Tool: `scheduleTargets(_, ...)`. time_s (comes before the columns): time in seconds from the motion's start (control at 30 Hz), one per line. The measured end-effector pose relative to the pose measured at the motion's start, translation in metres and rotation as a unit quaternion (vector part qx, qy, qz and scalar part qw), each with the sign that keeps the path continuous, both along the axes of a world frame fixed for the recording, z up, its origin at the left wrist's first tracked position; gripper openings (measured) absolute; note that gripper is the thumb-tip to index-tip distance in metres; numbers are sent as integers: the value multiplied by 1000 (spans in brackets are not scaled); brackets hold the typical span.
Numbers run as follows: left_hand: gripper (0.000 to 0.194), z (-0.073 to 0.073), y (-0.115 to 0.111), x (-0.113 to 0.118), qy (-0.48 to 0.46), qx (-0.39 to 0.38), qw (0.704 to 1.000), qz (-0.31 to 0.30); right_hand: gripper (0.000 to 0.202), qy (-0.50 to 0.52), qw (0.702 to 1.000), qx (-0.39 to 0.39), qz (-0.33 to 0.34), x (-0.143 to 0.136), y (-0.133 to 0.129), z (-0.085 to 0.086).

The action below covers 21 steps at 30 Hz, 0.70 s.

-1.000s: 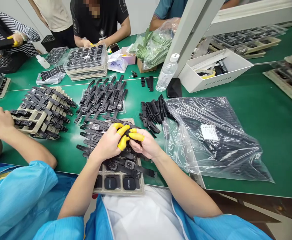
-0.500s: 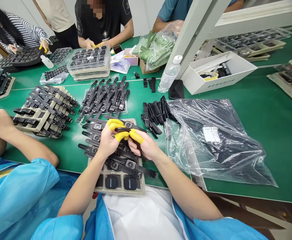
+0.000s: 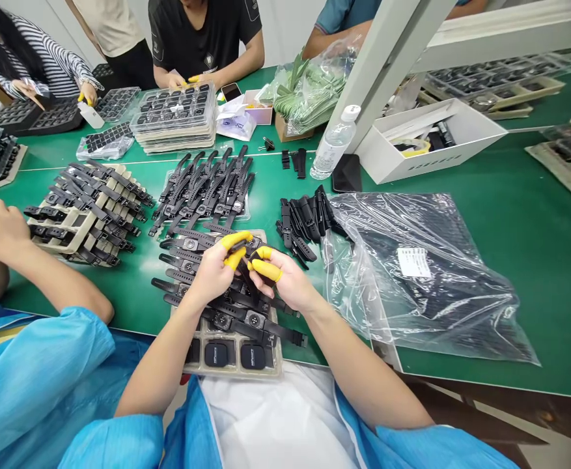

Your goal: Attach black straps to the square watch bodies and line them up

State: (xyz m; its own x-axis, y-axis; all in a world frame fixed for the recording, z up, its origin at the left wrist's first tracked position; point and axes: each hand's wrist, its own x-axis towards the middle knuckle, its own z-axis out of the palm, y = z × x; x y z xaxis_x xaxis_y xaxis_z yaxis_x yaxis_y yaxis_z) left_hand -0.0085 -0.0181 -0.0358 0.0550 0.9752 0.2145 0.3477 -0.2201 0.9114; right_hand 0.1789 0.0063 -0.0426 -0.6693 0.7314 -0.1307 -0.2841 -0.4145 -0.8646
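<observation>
My left hand pinches a black watch strap between fingers in yellow finger covers. My right hand, its thumb and forefinger also covered in yellow, grips a dark watch piece close beside it. Both hands are above a beige tray, on which several watches with black straps lie crosswise. In the tray's front row sit square black watch faces with the straps absent. Loose black straps are piled right of the tray. Part of what I hold is hidden by my fingers.
Strapped watches lie behind the tray; another stack stands left, near a co-worker's hand. A plastic bag covers the table at right. A bottle, phone and white box stand beyond it.
My hands have tilted and drawn slightly apart, and the held strap now hangs down between them. The dark piece in my right hand shows more.
</observation>
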Motion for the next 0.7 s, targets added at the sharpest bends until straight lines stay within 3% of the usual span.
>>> scheduleTargets(0.07, 43, -1, -2, 1, 96, 69, 992, -45, 31, 0, 1000, -7, 18, -2, -2, -3)
scheduleTargets(0.17, 56, -2, -3, -2, 162, 116, 977, -79, 29, 3, 999, -20, 37, -4, -3, -5)
scheduleTargets(0.5, 47, 0, -6, -3, 209, 117, 968, -68, 31, 91, 988, -124, 3, -7, -5, 0)
scheduleTargets(0.7, 51, 13, -9, -6, 221, 132, 958, -128, 30, 96, 985, -141, -7, -7, -4, 0)
